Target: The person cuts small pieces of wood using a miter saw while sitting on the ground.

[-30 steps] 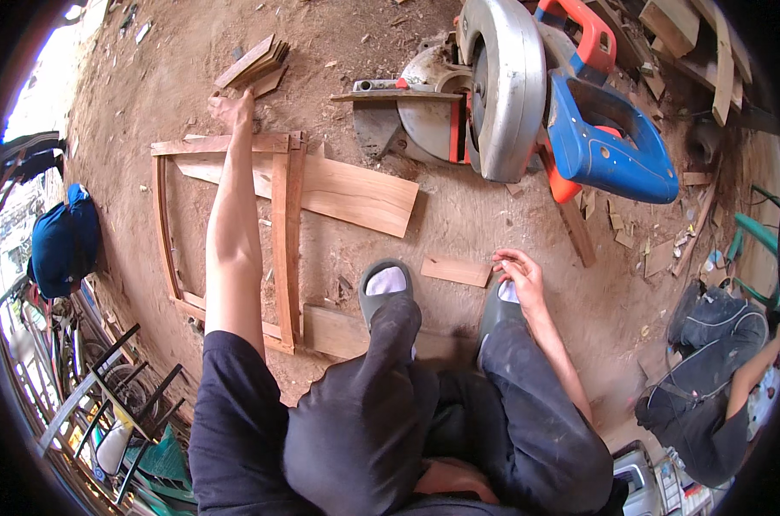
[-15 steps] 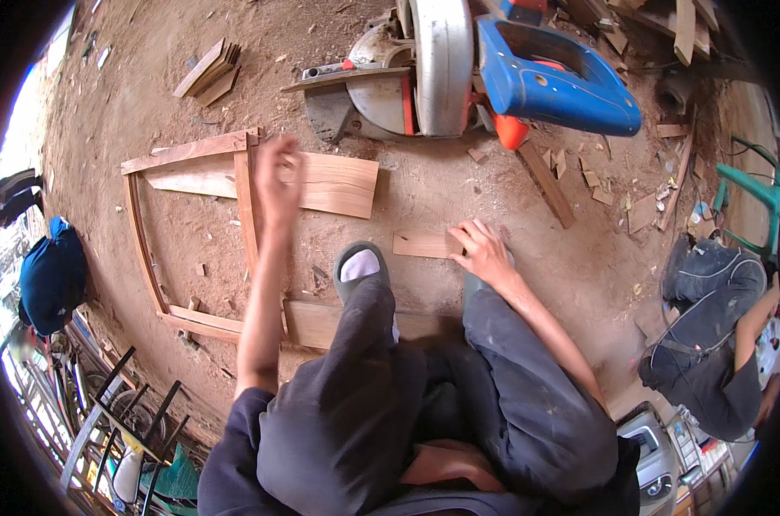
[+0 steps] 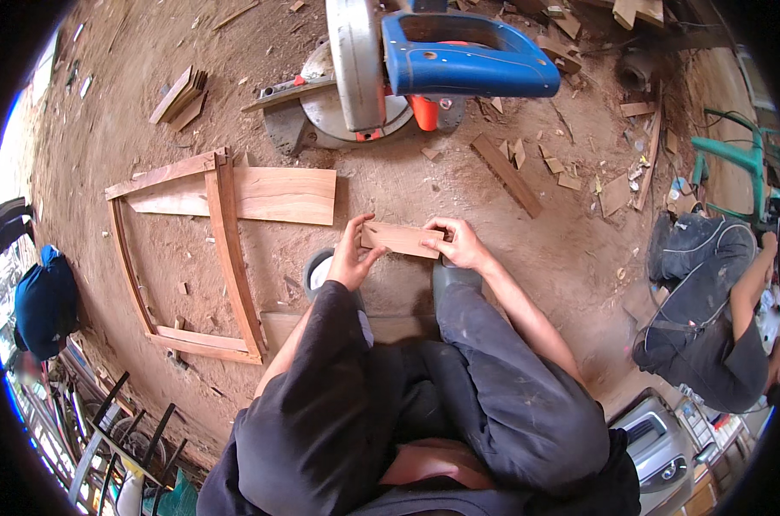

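A short flat wooden board [image 3: 403, 240] is held between my two hands, just in front of my feet. My left hand [image 3: 353, 255] grips its left end, thumb toward the near edge and fingers at the far side. At the right end my right hand [image 3: 460, 244] pinches the board between thumb and fingers. To the left, a four-sided wooden frame [image 3: 226, 249] lies on the dirt floor. A wider wooden board [image 3: 287, 194] lies partly under the frame's far corner. Another long board [image 3: 398, 328] rests on the ground behind my feet, partly hidden by my legs.
A mitre saw with a blue handle [image 3: 471, 64] stands at the far middle. Small stacked boards [image 3: 182, 99] lie far left, a dark wooden strip [image 3: 506, 176] and scraps to the right. Another person [image 3: 708, 301] sits at the right, near a green chair [image 3: 742, 159].
My left hand has come from the frame's far corner to the short board and taken its left end. The board is now up off the ground in both hands. My view has shifted slightly.
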The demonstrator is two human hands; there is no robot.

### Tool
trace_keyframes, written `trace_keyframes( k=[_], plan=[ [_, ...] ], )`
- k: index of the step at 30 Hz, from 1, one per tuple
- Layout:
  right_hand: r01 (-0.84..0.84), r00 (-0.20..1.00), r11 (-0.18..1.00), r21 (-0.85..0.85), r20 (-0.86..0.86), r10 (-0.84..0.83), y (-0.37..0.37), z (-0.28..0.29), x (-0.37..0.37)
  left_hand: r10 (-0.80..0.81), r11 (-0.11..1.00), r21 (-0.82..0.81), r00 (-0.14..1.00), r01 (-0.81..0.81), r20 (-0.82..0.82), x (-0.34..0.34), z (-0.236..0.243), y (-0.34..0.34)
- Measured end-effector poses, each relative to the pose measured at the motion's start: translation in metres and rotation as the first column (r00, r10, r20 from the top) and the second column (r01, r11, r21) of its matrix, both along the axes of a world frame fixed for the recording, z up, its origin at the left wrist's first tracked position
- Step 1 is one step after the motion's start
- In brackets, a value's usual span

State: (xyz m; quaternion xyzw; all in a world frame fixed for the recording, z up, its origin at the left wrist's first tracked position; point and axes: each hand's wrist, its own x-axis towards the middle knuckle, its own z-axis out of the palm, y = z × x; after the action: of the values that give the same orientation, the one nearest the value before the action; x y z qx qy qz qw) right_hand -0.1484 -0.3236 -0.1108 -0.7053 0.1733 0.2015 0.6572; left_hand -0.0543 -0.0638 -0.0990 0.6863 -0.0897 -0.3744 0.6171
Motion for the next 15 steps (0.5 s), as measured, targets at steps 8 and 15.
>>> trace_keyframes(
  k=[8, 15],
  plan=[
    [0.201, 0.979, 0.297, -0.934, 0.203, -0.025, -0.103, 0.021, 0.013, 0.021, 0.996, -0.078, 0.964, -0.044, -0.267, 0.005, -0.023, -0.013],
    [0.231, 0.973, 0.376, -0.897, 0.224, -0.064, -0.136, -0.008, -0.02, -0.05, 0.997, 0.052, 0.996, 0.054, -0.076, 0.039, -0.025, -0.022]
  ],
)
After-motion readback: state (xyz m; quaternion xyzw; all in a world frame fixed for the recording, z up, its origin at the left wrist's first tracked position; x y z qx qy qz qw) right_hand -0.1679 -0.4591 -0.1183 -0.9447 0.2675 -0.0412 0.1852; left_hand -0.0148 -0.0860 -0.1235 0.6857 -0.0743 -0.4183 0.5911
